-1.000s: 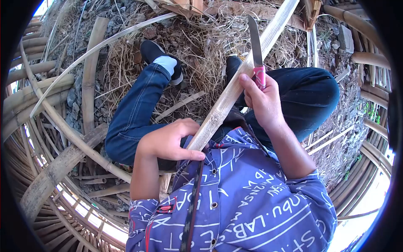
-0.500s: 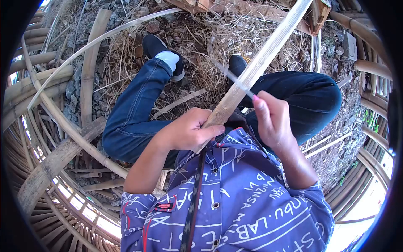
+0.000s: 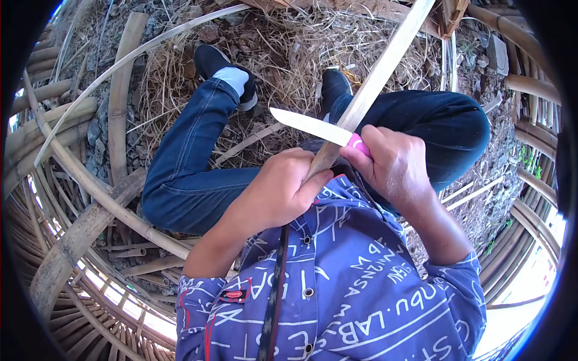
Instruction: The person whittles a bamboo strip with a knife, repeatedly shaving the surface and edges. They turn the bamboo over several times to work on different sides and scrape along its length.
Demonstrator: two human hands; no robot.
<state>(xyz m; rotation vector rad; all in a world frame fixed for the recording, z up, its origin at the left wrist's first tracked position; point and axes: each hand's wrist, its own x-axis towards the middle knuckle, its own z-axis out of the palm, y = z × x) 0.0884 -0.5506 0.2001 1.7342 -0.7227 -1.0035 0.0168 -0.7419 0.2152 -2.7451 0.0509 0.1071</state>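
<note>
A long pale bamboo strip runs from my lap up to the top edge of the view. My left hand is wrapped round its near end, thumb along the side. In my right hand is a knife with a pink handle, most of which my fingers cover. Its pale blade points left and lies across the strip, just beyond my left hand. Whether the cutting edge bites into the strip cannot be made out.
Dry shavings cover the ground around my shoes. A thick bamboo pole and a curved thin strip lie to the left. Bamboo fencing stands at the right. A wooden piece is near the strip's far end.
The knife has come down the strip toward my left hand, and its blade, blurred before, now shows clearly. The strip's visible far part has shifted slightly left.
</note>
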